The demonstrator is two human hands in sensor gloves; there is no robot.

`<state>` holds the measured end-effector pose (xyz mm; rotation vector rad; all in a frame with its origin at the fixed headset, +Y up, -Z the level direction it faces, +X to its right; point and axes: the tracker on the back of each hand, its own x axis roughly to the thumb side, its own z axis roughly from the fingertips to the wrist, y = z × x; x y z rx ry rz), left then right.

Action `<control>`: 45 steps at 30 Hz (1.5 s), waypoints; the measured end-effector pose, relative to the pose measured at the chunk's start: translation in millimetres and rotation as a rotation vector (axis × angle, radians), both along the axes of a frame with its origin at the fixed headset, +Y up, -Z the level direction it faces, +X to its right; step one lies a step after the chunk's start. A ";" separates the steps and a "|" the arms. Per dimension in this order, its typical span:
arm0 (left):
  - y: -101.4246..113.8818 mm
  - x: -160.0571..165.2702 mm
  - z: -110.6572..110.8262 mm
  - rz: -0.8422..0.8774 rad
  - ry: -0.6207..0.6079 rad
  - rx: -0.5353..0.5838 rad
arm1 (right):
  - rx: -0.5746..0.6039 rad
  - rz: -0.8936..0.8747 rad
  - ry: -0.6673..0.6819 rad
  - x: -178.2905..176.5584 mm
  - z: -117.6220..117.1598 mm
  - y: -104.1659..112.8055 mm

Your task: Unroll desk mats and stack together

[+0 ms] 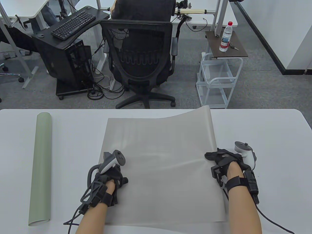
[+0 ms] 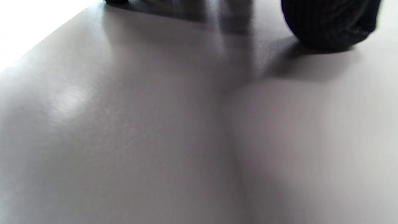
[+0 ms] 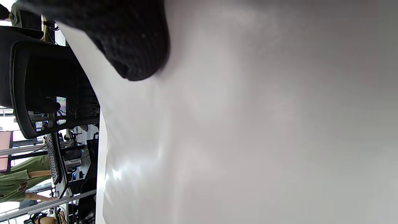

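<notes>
Your table (image 1: 268,126) is plain white. On it, the unrolled mat (image 1: 160,156) is a flat pale grey with no pattern, only soft sheen streaks. Left of that mat, the rolled mat (image 1: 41,165) is a muted sage green. Your hands, left (image 1: 107,180) and right (image 1: 226,160), wear black gloves, each topped by a white-and-grey tracker.

Grey carpet (image 1: 263,80), black mesh office chair (image 1: 141,61); white wire trolley (image 1: 217,82), keyboard (image 1: 73,24)
</notes>
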<state>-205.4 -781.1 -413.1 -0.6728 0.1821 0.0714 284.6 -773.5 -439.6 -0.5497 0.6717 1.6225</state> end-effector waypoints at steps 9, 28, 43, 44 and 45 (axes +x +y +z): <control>0.1 -0.2 0.3 0.001 0.000 -0.001 | -0.005 0.059 -0.014 6.6 0.3 1.4; -0.2 0.1 0.8 0.000 -0.001 -0.003 | 0.005 0.126 -0.007 27.0 2.0 4.8; 0.0 0.5 1.2 0.000 0.001 -0.007 | 0.018 0.179 -0.050 36.9 3.3 5.6; 0.0 0.6 1.2 0.000 0.001 -0.007 | 0.018 0.167 -0.053 38.4 4.0 5.4; 0.0 0.6 1.2 0.001 0.001 -0.008 | 0.017 0.151 -0.065 40.9 4.9 5.4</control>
